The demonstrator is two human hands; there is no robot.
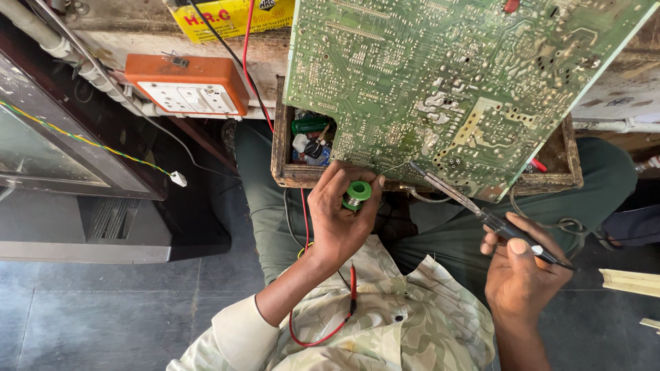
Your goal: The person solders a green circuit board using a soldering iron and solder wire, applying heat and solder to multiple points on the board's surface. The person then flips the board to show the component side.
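While your left hand (337,220) closes around the green solder spool (356,194), your right hand (519,271) grips the soldering iron (481,213). Its shaft slants up and left, tip touching the green circuit board's (447,89) lower edge, just right of the spool, above both hands.

left hand (337,220) raised, fingers curled in a grip, right hand (522,271) in a pen-like grip

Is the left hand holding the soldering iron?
No, the left hand grips a green solder spool; the soldering iron is in the right hand.
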